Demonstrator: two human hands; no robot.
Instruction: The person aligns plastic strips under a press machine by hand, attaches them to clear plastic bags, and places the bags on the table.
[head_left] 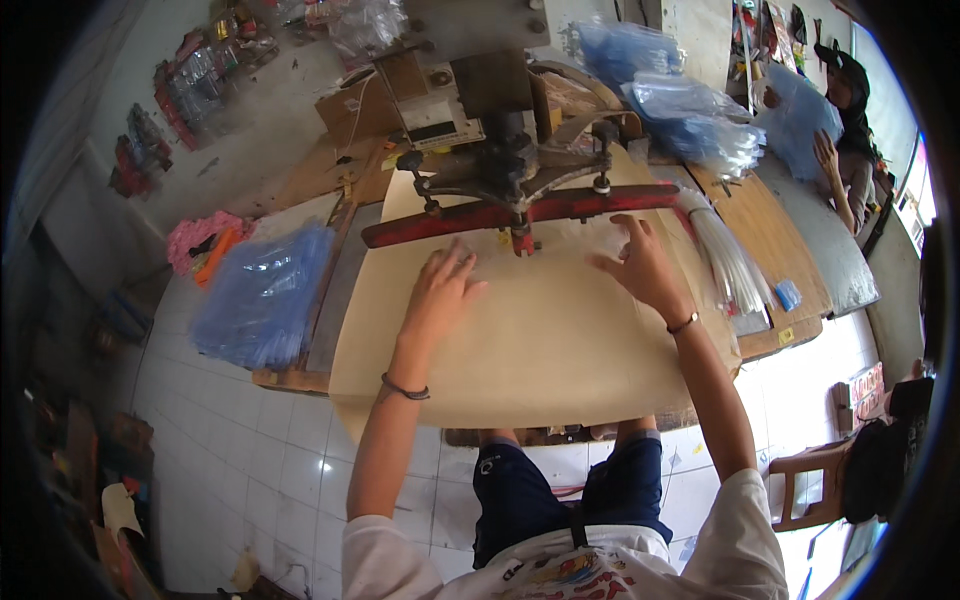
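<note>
My left hand [440, 290] is over the brown paper sheet [520, 350], left of the press's middle, its fingers apart and slightly blurred. To the right, my right hand [648, 265] is raised with thumb and fingers spread, close to the red bar [630, 203] of the machine. That long bar hangs across the work surface from a dark metal bracket [515, 180] with adjusting screws. Something clear, like thin plastic [575, 240], shows faintly below the bar between my hands; its outline is hard to make out.
A stack of bluish plastic bags [265, 295] lies at the left. White plastic strips [725, 255] and a small blue packet [788, 295] are on the right. More clear bags [695, 115] are piled behind. A person [850, 120] holds a plastic sheet at far right; a chair [805, 485] stands lower right.
</note>
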